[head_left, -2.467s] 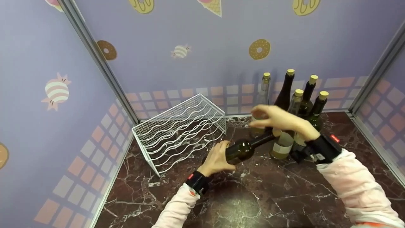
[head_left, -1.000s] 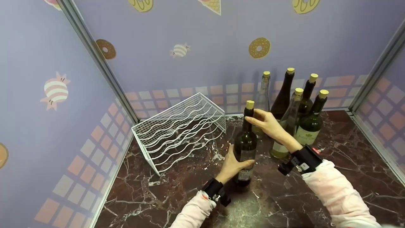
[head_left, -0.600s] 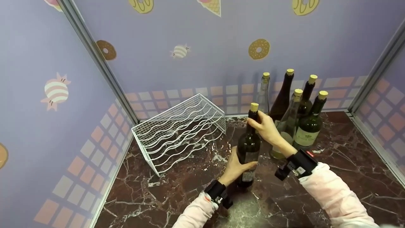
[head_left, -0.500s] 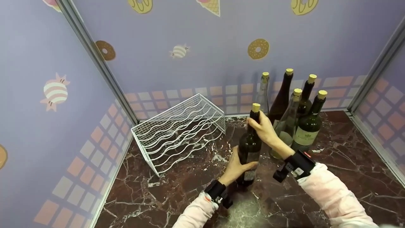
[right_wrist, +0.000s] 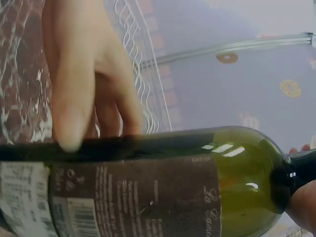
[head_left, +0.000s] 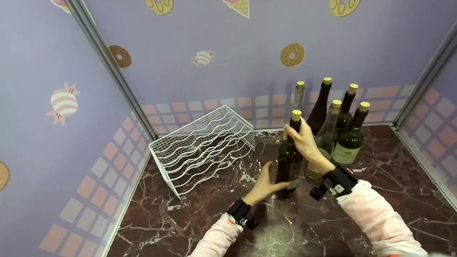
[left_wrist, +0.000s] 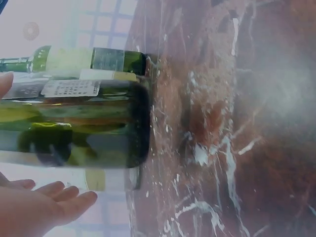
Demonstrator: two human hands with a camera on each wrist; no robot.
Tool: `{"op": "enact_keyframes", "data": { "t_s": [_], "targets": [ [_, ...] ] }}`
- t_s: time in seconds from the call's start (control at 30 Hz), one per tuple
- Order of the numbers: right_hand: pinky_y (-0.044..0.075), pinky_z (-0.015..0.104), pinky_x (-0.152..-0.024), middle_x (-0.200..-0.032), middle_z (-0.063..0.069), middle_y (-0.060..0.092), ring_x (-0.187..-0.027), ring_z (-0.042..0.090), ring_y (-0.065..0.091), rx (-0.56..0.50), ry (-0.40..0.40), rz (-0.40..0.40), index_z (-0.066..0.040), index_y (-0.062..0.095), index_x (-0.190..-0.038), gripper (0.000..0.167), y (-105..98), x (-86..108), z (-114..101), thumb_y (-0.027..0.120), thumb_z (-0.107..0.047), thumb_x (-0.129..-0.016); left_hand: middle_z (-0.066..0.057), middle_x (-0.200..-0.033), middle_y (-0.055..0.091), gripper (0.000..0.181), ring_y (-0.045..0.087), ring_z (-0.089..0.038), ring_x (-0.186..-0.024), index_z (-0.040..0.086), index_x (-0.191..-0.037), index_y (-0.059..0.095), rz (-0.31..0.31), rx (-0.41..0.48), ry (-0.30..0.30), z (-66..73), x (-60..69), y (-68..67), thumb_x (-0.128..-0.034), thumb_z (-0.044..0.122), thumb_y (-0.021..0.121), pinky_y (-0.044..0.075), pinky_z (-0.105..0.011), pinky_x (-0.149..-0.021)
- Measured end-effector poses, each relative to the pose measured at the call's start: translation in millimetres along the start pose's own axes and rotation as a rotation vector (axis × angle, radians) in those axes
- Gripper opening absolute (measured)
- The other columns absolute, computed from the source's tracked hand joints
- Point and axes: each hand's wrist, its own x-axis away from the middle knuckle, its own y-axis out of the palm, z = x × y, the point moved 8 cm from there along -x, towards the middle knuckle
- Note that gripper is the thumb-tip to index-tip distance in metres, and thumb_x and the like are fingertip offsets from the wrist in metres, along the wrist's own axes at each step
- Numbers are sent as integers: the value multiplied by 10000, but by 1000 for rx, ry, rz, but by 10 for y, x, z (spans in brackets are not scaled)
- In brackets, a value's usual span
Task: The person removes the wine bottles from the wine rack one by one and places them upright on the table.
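Note:
A dark green wine bottle (head_left: 288, 162) with a yellow cork stands upright or nearly so among the hands. My right hand (head_left: 306, 142) grips it round the neck, just below the cork. Beside its lower body is my left hand (head_left: 263, 185), fingers and thumb spread. In the left wrist view, the left-hand fingers (left_wrist: 74, 205) lie apart from the bottle glass. The bottle's printed dark back label (right_wrist: 148, 197) faces the right wrist camera. Whether the base touches the counter, I cannot tell.
Several corked bottles stand at the back right, among them a clear one (head_left: 326, 137) and a green one with a pale label (head_left: 347, 151). A white wire wine rack (head_left: 187, 125) sits at left by the back wall, on the dark marbled counter (head_left: 160, 228).
From lying tilted in the left hand, the bottle has come upright. My right hand took its neck; the bottle then moved right and back, out of the left hand's loosened grip.

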Motion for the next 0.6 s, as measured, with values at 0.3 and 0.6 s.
{"op": "enact_keyframes", "data": {
  "t_s": [0.3,0.6],
  "targets": [
    [394,216,-649,-792,76,508,-680,88,484,89,-5,70,135,464,-962,148,-122,-91,190,529,62,-851,-193,-1298,339,849,350,-284,-1199,-38,-1322,275,32,-77,-17,-98,30,-74,-731,353,743,287,-340,-977],
    [375,209,-619,-757,63,495,-654,92,466,98,-42,104,128,464,-975,158,-198,-134,334,527,67,-844,-142,-1163,413,756,435,-256,-1077,-40,-1248,344,54,-86,24,-96,46,-108,-721,310,758,356,-335,-913]
  ]
}}
